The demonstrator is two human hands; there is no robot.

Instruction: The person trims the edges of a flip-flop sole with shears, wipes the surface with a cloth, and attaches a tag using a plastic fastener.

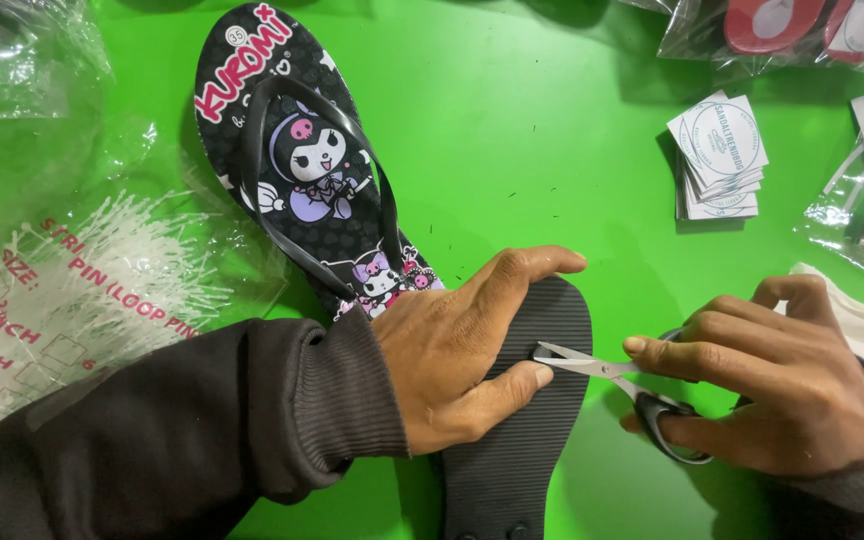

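Note:
My left hand (462, 345) presses down on a black flip-flop turned sole up (522, 440), thumb and fingers gripping its ribbed underside near the toe end. Small scissors (592, 368) sit in my right hand (777, 385), their blades slightly apart with the tips at the sole just beside my left thumb. A second black flip-flop (302, 150) with a cartoon print and a black strap lies face up on the green table (512, 130), behind my left hand.
A clear bag of white loop pins (82, 290) lies at the left. A stack of round-printed white tags (720, 155) sits at the right, with more plastic bags (752, 30) behind and white material (857, 310) beside my right hand.

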